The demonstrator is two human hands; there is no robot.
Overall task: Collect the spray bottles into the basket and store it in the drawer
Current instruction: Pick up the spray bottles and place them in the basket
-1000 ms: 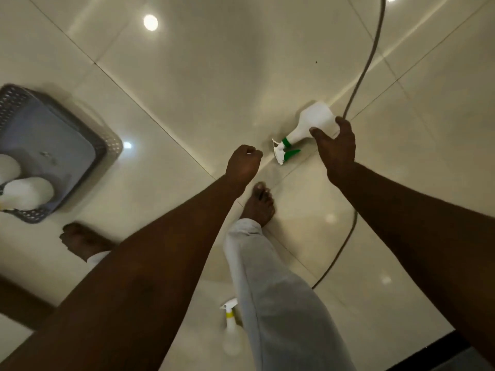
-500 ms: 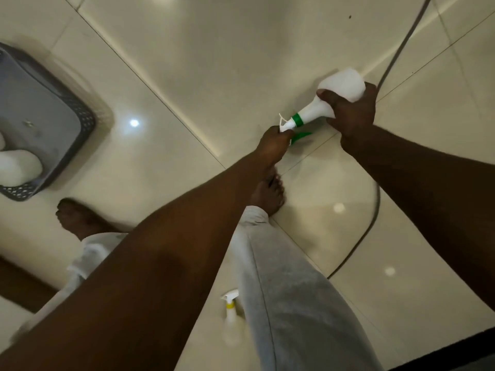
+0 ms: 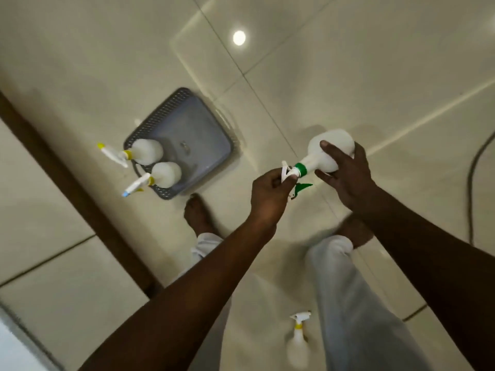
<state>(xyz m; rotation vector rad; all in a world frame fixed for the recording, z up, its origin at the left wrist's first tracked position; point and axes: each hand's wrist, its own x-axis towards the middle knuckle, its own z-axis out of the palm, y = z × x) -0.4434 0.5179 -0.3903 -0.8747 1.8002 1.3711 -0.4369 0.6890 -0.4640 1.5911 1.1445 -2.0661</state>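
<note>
With the right hand (image 3: 345,175) gripping the green-collared bottle (image 3: 328,153) and the left hand (image 3: 270,194) pinching its nozzle, lay it gently in the basket (image 3: 203,145) beside the two bottles (image 3: 155,163)

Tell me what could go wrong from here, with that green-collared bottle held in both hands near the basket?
The left hand pinches only the sprayer head of the green-collared bottle; if the right hand lets go, that small grip might slip. The two bottles already in the basket hang their nozzles over the rim, so a third could crowd them out. The cable and a yellow-collared bottle lie near the bare feet, a possible trip.
</note>
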